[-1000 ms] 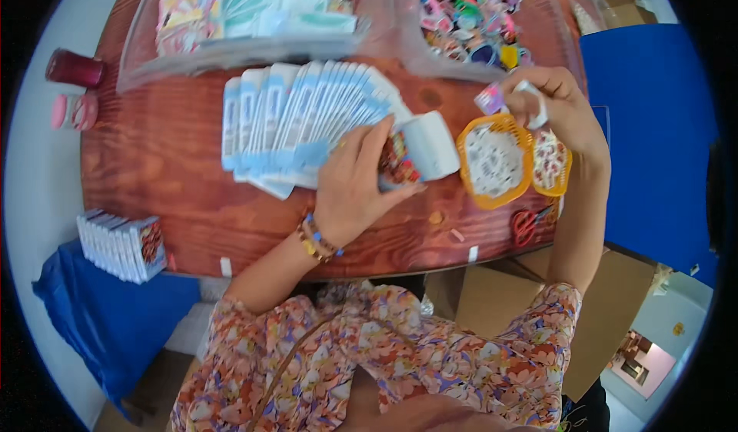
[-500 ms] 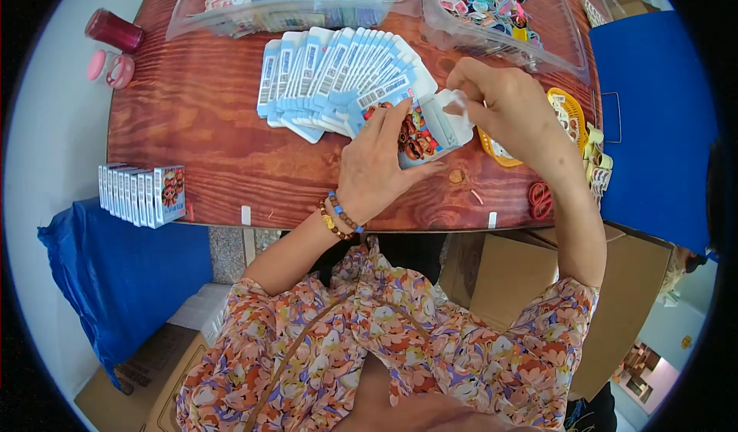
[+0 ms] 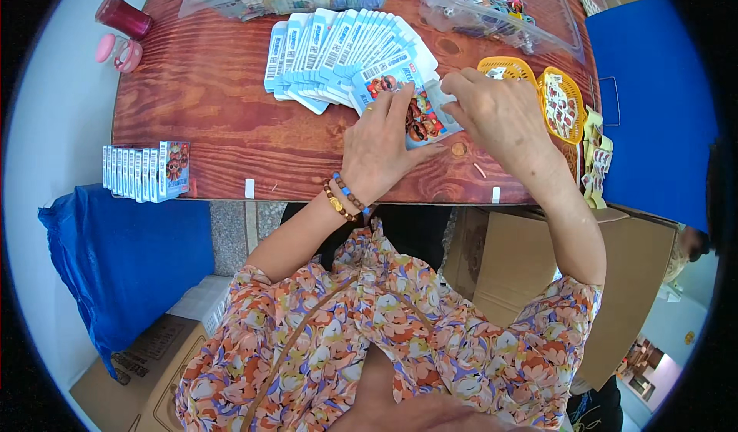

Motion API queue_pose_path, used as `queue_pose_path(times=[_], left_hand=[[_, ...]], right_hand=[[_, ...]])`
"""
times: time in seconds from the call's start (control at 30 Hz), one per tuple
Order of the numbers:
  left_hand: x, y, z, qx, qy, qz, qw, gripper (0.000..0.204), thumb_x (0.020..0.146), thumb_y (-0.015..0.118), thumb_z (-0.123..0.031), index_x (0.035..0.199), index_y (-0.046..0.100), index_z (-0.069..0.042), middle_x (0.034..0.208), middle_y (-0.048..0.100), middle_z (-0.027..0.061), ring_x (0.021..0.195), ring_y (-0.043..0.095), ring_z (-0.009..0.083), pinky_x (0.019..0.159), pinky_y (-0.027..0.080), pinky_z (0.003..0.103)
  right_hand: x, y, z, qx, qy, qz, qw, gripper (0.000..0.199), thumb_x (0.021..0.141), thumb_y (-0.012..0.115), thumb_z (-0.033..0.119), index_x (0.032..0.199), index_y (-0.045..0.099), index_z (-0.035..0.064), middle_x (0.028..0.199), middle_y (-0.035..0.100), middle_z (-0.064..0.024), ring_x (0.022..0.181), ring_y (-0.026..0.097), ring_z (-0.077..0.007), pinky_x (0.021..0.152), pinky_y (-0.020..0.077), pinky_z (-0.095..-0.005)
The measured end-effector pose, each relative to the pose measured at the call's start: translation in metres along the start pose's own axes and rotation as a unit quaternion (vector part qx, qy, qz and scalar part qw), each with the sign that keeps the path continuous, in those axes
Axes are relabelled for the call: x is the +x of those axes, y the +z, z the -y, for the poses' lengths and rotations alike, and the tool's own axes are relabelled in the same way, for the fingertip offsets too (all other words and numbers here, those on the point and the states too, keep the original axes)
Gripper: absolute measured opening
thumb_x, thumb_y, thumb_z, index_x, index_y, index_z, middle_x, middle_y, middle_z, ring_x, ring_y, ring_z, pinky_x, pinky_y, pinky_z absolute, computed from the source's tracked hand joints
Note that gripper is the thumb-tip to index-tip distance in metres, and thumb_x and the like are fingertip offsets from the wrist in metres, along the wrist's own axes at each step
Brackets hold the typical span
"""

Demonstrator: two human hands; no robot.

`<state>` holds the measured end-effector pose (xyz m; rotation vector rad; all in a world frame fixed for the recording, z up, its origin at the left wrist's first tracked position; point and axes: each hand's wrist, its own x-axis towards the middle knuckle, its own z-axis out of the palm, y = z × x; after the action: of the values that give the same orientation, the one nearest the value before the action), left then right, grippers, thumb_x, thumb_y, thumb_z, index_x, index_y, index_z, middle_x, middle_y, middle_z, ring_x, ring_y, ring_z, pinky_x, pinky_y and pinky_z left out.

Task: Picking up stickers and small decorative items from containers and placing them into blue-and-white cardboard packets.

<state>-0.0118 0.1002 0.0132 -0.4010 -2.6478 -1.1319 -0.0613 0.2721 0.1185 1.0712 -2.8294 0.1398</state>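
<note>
Box [image 3: 425, 124] gripped, L hand [image 3: 375, 144]; R hand [image 3: 500, 113] curled, grip unclear, now covering more flap [image 3: 438, 98].

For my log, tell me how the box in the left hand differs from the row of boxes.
The held box lies picture side up under the left hand; the row of boxes stands on edge. The held box is gripped singly; the row of boxes is lined up side by side, untouched. Both show light blue and cartoon pictures.
</note>
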Motion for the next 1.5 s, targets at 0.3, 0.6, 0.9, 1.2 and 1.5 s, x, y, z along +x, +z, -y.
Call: queue_pose_path(times=[0.3, 0.6, 0.9, 1.2, 1.5], left_hand=[[-0.002, 0.002, 0.001, 0.001, 0.032, -0.012, 0.999, 0.084, 0.072, 0.085, -0.042, 0.136, 0.046, -0.002, 0.117, 0.057, 0.0177, 0.107, 0.061, 0.0368, 0.083, 0.054, 0.046], [-0.011, 0.013, -0.012, -0.051, 0.057, 0.022, 0.997, 0.085, 0.07, 0.086, -0.041, 0.135, 0.047, -0.001, 0.114, 0.058, 0.0191, 0.103, 0.061, 0.0367, 0.083, 0.053, 0.046], [-0.009, 0.016, -0.01, -0.044, 0.061, 0.044, 0.996, 0.085, 0.072, 0.085, -0.04, 0.138, 0.046, -0.002, 0.114, 0.058, 0.0175, 0.104, 0.061, 0.0354, 0.083, 0.054, 0.045], [-0.005, 0.023, -0.016, -0.035, 0.079, 0.079, 0.993, 0.088, 0.07, 0.086, -0.037, 0.14, 0.043, -0.005, 0.116, 0.056, 0.0145, 0.106, 0.061, 0.033, 0.081, 0.055, 0.043], [0.002, 0.028, -0.021, -0.04, 0.081, 0.097, 0.991, 0.087, 0.07, 0.087, -0.036, 0.139, 0.044, -0.005, 0.114, 0.057, 0.0141, 0.105, 0.061, 0.0316, 0.08, 0.056, 0.041]], right_hand=[[-0.027, -0.006, -0.057, 0.339, 0.234, -0.084, 0.907, 0.02, 0.095, 0.064, 0.012, 0.11, 0.069, 0.0002, 0.096, 0.072, -0.0049, 0.069, 0.064, -0.0106, 0.063, 0.051, -0.0265], [-0.063, 0.087, -0.139, 0.113, 0.223, 0.079, 0.965, 0.03, 0.085, 0.072, 0.018, 0.107, 0.068, -0.0015, 0.085, 0.07, -0.0118, 0.067, 0.067, -0.0209, 0.065, 0.0518, -0.0354], [-0.071, 0.058, -0.146, 0.273, 0.376, 0.104, 0.879, 0.034, 0.089, 0.065, 0.011, 0.12, 0.067, -0.0038, 0.066, 0.068, -0.0089, 0.057, 0.061, -0.0139, 0.051, 0.0442, -0.0287], [-0.095, 0.066, -0.16, 0.491, 0.313, -0.026, 0.812, 0.024, 0.092, 0.066, 0.007, 0.115, 0.069, 0.0008, 0.071, 0.063, 0.0009, 0.058, 0.056, -0.0031, 0.049, 0.041, -0.0203], [-0.096, 0.054, -0.162, 0.515, 0.358, -0.009, 0.779, 0.015, 0.095, 0.07, 0.021, 0.101, 0.072, 0.0077, 0.071, 0.064, 0.002, 0.052, 0.05, -0.0004, 0.041, 0.0275, -0.0175]])
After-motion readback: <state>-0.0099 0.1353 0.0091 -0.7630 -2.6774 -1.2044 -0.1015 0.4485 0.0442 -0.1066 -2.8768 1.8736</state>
